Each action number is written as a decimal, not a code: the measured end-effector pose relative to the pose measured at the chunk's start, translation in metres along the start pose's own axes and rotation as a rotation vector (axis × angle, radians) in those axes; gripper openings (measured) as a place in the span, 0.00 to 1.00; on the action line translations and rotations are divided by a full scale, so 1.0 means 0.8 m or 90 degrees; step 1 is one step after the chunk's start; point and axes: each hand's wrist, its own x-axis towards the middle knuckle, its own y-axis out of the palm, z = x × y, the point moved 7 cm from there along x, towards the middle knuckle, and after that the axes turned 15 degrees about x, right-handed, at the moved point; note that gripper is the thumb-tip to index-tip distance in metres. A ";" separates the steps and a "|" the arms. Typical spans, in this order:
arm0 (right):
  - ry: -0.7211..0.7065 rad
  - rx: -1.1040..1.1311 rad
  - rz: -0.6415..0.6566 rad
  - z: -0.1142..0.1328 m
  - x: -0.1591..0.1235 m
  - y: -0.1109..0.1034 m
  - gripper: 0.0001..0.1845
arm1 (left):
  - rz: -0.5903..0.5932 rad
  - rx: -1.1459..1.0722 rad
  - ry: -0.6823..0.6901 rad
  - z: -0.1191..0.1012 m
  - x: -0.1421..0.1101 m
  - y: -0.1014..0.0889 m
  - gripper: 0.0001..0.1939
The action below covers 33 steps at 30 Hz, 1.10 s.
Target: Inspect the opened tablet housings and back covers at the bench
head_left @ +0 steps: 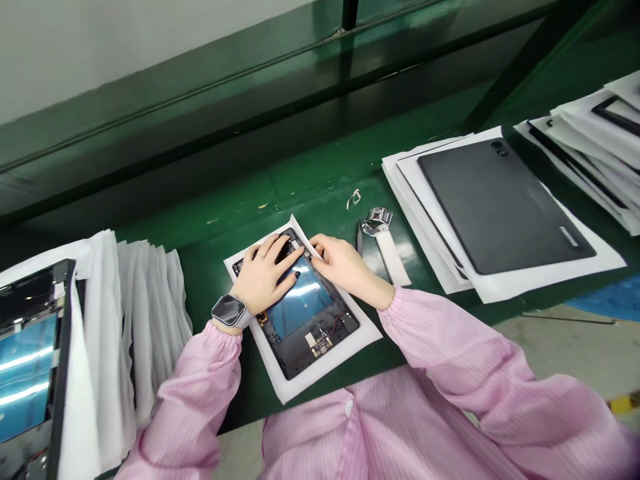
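Observation:
An opened tablet (296, 350) lies on a white foam sheet (362, 329) in front of me, its blue battery and circuit boards exposed. My left hand (266, 272), with a watch on the wrist, rests across the upper part of the tablet, fingers spread. At the tablet's upper right edge, my right hand (345, 265) has thumb and fingers pinched together. What is between those fingertips is too small to tell. Just right of that hand are dark tweezers (359, 239) and a roll-shaped metal dispenser with a white strip (391, 257).
On the left stands a stack of white foam sheets (107, 333) with another opened tablet (30, 360) on top. A dark tablet back cover (505, 207) lies on foam sheets to the right, beside a further stack (595, 153). A curled white scrap (354, 198) lies on the green table (300, 200).

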 end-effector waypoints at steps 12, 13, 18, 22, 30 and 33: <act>0.002 0.016 0.006 -0.002 0.004 0.001 0.12 | 0.027 0.008 0.004 0.001 0.003 0.000 0.25; 0.004 0.019 0.006 -0.002 0.005 0.000 0.12 | 0.026 0.009 0.004 0.001 0.002 0.001 0.25; 0.009 0.026 0.008 -0.002 0.004 -0.001 0.11 | 0.022 0.004 0.001 0.001 -0.003 0.007 0.25; 0.015 0.030 0.012 -0.002 0.005 0.000 0.11 | 0.034 -0.003 0.000 0.004 -0.001 0.006 0.25; 0.022 0.036 0.010 -0.004 0.006 0.000 0.11 | 0.063 0.006 0.001 0.001 0.003 -0.001 0.25; 0.025 0.033 0.007 -0.005 0.007 0.000 0.11 | 0.067 0.010 0.003 0.000 0.003 -0.001 0.25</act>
